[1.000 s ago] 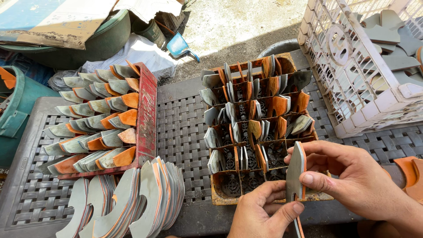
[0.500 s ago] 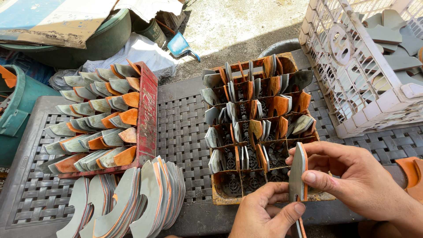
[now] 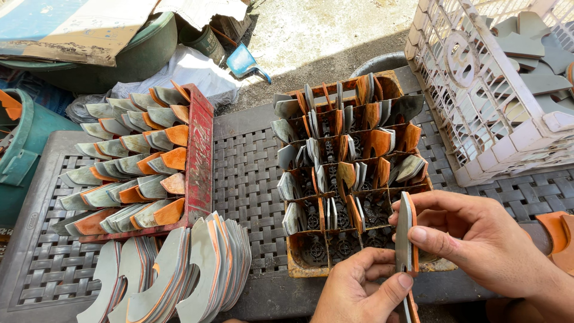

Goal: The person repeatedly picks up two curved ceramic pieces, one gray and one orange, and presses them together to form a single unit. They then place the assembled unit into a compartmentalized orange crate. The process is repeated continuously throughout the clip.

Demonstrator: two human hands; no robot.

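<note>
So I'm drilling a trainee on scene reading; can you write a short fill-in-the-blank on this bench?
1. Both hands, left hand and right hand, pinch a thin grey-and-____ piece.
2. The white crate stands at the table's ____ side.
3. The red crate lies to the ____ of the orange divided crate.
Missing: orange; right; left

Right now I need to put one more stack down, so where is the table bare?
The widest bare patch of the woven table runs between the red crate and the orange divided crate. A smaller strip lies right of that, below the white basket. The front edge is crowded by the fanned pieces and both hands.
</note>
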